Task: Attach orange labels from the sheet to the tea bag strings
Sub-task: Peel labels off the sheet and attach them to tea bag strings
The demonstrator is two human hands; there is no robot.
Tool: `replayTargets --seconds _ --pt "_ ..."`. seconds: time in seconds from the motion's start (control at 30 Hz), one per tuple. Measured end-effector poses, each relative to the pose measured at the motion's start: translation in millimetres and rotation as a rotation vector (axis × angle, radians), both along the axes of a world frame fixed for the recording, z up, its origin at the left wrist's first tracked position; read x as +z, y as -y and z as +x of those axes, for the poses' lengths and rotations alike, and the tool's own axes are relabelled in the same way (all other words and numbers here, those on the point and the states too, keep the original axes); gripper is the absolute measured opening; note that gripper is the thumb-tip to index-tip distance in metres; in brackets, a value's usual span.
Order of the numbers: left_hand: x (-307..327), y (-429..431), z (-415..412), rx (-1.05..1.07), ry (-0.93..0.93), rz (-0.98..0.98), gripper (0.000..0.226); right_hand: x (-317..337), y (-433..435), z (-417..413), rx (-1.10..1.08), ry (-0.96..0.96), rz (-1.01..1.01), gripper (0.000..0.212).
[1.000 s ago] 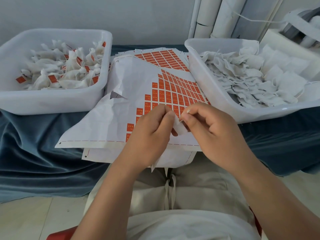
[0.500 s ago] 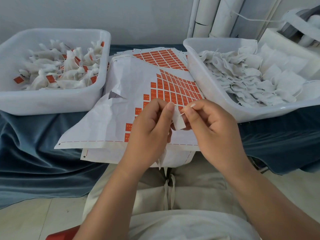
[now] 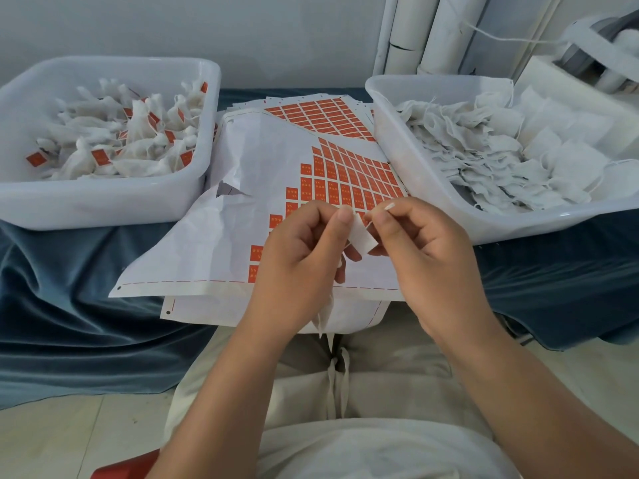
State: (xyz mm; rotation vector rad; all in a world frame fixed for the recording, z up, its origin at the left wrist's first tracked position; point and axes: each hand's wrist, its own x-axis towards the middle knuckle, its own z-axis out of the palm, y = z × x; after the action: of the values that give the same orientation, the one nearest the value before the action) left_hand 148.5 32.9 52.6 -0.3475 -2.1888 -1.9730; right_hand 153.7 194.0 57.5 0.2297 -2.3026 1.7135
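Note:
A white sheet of orange labels [image 3: 349,181] lies between two tubs, with a second sheet [image 3: 321,114] behind it. Above its near edge my left hand [image 3: 301,257] pinches a small label [image 3: 363,236] whose white side faces me. A white tea bag [image 3: 326,312] hangs below that hand. My right hand [image 3: 420,247] pinches the thin string [image 3: 369,224] right beside the label. The fingertips of both hands nearly meet.
A white tub [image 3: 103,202] at the left holds several tea bags with orange labels. A white tub [image 3: 449,202] at the right holds several tea bags without labels. Both stand on a blue cloth [image 3: 69,305]. White tubes [image 3: 411,32] lean at the back.
Both hands have risen slightly over the sheet. The label has turned, showing more of its white face, and the right fingertips have drawn a little away from the left.

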Motion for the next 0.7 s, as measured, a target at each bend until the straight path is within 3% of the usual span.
replayTargets --seconds 0.37,0.53,0.7 --pt "0.4 -2.6 0.0 -0.036 0.043 0.033 0.029 -3.7 3.7 -2.5 -0.023 0.071 -0.16 0.02" --pt "2.7 -1.9 0.0 -0.067 0.157 0.134 0.048 -2.7 5.2 -2.0 -0.033 0.075 -0.212 0.018" --pt "2.5 3.4 -3.7 -0.113 0.276 0.071 0.032 0.7 5.7 -0.9 -0.028 0.03 -0.143 0.018"
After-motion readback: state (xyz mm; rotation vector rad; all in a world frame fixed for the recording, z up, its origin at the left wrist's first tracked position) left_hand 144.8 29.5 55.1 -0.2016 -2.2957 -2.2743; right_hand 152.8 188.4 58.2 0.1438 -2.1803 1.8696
